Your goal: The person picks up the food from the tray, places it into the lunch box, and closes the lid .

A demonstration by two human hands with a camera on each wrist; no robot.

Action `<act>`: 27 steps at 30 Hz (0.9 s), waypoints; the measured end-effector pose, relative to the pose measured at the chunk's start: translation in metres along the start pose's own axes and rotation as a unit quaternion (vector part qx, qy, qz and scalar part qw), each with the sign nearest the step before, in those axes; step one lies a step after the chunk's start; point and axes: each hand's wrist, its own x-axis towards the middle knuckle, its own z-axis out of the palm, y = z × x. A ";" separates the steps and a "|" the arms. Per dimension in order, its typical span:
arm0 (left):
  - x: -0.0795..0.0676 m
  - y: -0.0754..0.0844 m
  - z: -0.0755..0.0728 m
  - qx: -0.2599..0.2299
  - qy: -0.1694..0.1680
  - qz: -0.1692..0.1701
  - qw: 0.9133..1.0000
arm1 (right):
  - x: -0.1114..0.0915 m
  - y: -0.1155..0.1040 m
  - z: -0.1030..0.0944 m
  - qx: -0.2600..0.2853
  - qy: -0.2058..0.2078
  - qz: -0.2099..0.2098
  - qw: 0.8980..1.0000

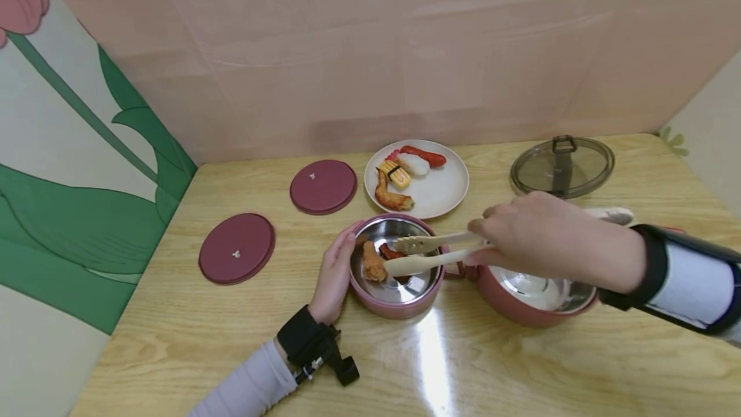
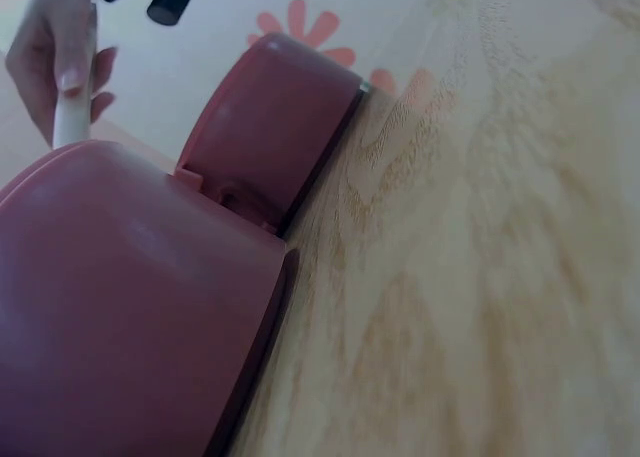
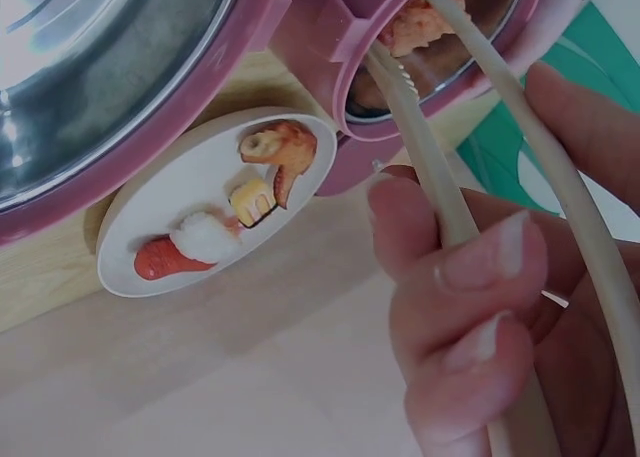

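A cream pair of tongs (image 1: 426, 262) is held by the right hand (image 1: 518, 231), pinched between thumb and fingers, with its two arms spread and its tips lowered into the small pink steel-lined bowl (image 1: 393, 309). Inside that bowl, a breaded drumstick (image 1: 373, 264) is seen at left, with a dark red piece (image 1: 388, 251) partly covered by the tongs beside it; whether either is touched by the tips cannot be told. The bowl's left outer wall is touched by the left hand (image 1: 332, 274), its fingers laid along the side below the rim. To the bowl's right, a larger pink pot (image 1: 521, 315) is partly hidden by the right arm. Behind the bowl, a white plate (image 1: 441, 188) is laid with a sausage (image 1: 429, 157), a rice piece (image 1: 413, 164), a yellow piece (image 1: 396, 174) and a chicken wing (image 1: 390, 199). Left of the bowl, two maroon lids (image 1: 237, 250) are laid flat; a glass lid (image 1: 592, 166) is placed behind it, to the right.
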 end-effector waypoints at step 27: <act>0.001 0.000 0.000 0.002 -0.001 -0.008 1.000 | -0.019 0.011 -0.011 0.015 0.040 0.004 0.999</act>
